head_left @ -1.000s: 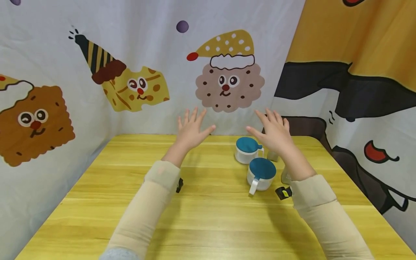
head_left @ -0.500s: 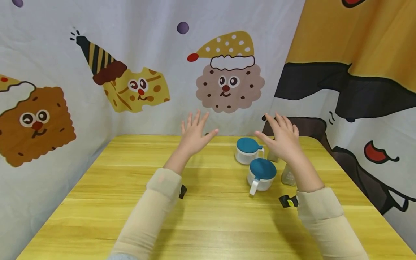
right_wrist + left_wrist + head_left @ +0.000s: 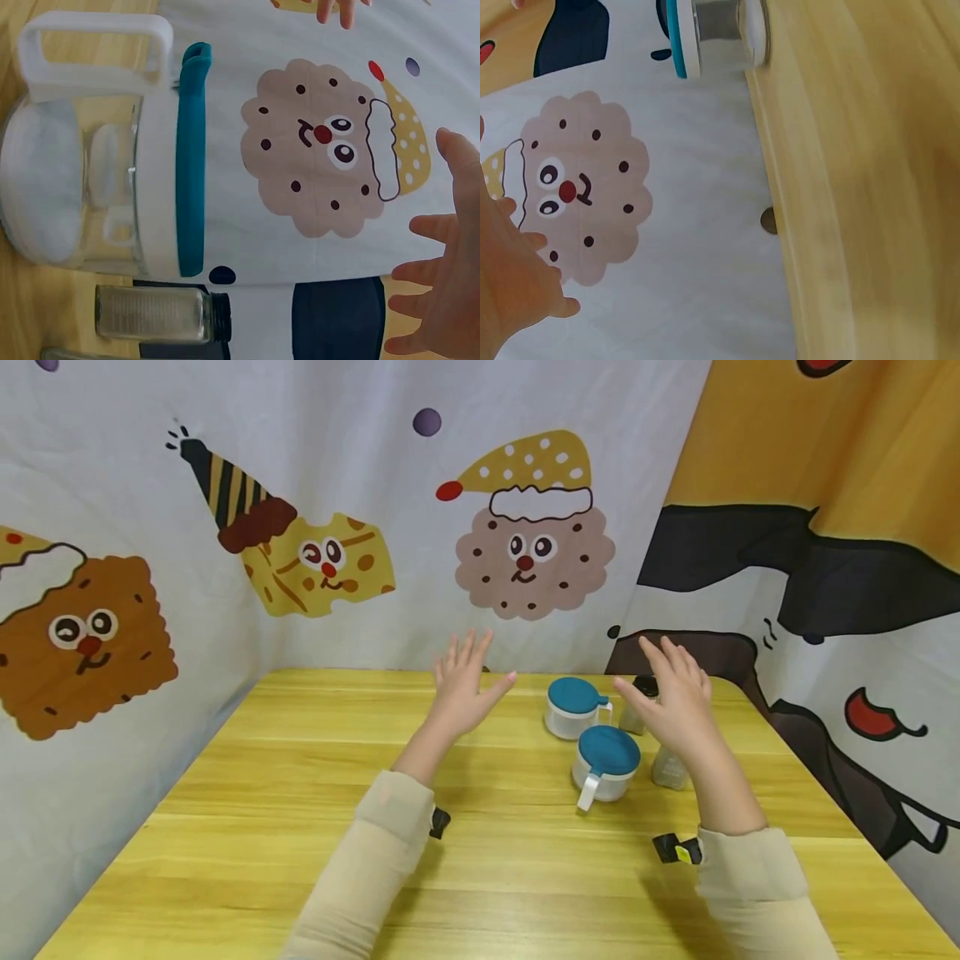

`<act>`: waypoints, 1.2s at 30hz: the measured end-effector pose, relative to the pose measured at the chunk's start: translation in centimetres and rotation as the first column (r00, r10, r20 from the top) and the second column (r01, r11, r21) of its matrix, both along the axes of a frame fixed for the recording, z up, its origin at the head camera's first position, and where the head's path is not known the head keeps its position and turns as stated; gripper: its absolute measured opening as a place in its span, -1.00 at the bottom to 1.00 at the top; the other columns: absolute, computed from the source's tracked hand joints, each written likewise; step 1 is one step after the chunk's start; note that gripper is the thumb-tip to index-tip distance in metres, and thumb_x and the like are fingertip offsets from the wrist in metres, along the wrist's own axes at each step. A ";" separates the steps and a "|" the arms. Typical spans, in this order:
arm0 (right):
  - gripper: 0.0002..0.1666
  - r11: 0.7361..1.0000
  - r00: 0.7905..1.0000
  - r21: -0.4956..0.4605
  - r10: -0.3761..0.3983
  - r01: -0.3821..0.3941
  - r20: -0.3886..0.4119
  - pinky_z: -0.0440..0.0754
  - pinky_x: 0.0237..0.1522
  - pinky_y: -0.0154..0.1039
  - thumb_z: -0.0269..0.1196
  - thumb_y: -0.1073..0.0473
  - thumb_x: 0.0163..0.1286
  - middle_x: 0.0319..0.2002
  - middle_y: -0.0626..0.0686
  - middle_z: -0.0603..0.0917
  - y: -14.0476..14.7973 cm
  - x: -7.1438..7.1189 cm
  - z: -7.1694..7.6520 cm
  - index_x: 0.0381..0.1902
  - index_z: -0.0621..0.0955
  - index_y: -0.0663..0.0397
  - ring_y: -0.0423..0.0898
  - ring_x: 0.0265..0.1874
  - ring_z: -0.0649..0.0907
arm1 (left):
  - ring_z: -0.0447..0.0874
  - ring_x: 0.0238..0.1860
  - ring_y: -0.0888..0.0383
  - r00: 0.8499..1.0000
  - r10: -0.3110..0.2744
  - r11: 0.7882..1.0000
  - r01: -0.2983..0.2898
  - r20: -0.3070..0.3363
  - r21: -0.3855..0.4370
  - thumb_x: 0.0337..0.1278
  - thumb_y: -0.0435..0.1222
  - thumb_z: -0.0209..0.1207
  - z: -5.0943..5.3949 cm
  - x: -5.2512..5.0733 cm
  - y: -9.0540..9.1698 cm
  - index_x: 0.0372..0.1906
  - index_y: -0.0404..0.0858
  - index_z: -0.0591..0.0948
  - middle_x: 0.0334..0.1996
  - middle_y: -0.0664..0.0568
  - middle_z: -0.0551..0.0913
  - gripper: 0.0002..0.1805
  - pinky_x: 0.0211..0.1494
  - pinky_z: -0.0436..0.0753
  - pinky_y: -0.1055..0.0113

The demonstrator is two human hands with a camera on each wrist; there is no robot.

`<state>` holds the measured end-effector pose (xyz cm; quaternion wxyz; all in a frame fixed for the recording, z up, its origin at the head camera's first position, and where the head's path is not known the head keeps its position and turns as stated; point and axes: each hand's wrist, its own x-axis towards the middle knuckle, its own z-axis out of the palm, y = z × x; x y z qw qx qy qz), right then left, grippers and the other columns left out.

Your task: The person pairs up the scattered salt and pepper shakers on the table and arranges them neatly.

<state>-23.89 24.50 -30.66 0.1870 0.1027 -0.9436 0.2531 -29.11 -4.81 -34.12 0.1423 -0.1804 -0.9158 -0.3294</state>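
1. Printed fabric (image 3: 330,647): walls in the back and both sides; cookie and cheese cartoons on white, orange and black print at right.
2. Desk (image 3: 247,777): yellow wood grain. Far edge runs close along the fabric, both far corners rounded. Left and right edges flare outward toward the person; near edge out of frame. Widest run of bare wood is left of the jars, continuing in front of them.
3. Sleeves (image 3: 360,868): cream, cuffs turned back, both arms reaching in over the desk from the near side.
4. Left hand (image 3: 461,702): raised, fingers spread wide, thumb out, holding nothing. Well apart from the jars.
5. Right hand (image 3: 678,706): raised, fingers spread, holding nothing. In the head view it overlaps both bottles.
6. Front jar (image 3: 609,750): right of desk centre, upright, teal lid on, white handle toward the person.
7. Rear jar (image 3: 573,695): same type, just behind and slightly left, near the far edge, handle to the right. Contact between jars: cannot tell.
8. Front bottle (image 3: 670,770): glass, right of the front jar; top hidden by the right hand.
9. Rear bottle (image 3: 633,720): right of the rear jar, black cap, partly hidden.
10. Black blocks (image 3: 440,822): one at each cuff.
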 end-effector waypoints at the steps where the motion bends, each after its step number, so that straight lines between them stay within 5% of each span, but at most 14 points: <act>1: -0.08 1.000 1.000 -0.006 0.000 0.000 -0.008 -0.36 0.26 0.36 0.07 -0.28 0.39 0.47 0.30 -0.07 0.1 0.1 -0.2 0.51 0.07 0.04 0.26 0.43 -0.17 | -0.50 0.47 -0.01 1.000 -0.003 1.000 0.003 -0.003 0.010 0.24 0.30 -0.12 -0.1 0.1 0.1 0.54 0.07 -0.09 0.52 0.05 -0.26 -0.12 0.36 -0.39 -0.18; 36: -0.14 0.991 0.993 -0.133 -0.048 0.033 -0.111 -0.22 0.26 0.38 0.08 -0.17 0.43 0.44 0.30 0.06 2.5 1.7 -3.6 0.51 0.08 0.07 0.35 0.38 0.01 | -0.38 0.48 0.01 0.993 -0.109 0.962 0.093 0.048 0.256 0.20 0.23 0.05 -3.2 2.2 3.9 0.53 0.03 -0.06 0.52 0.09 -0.17 -0.08 0.38 -0.29 -0.16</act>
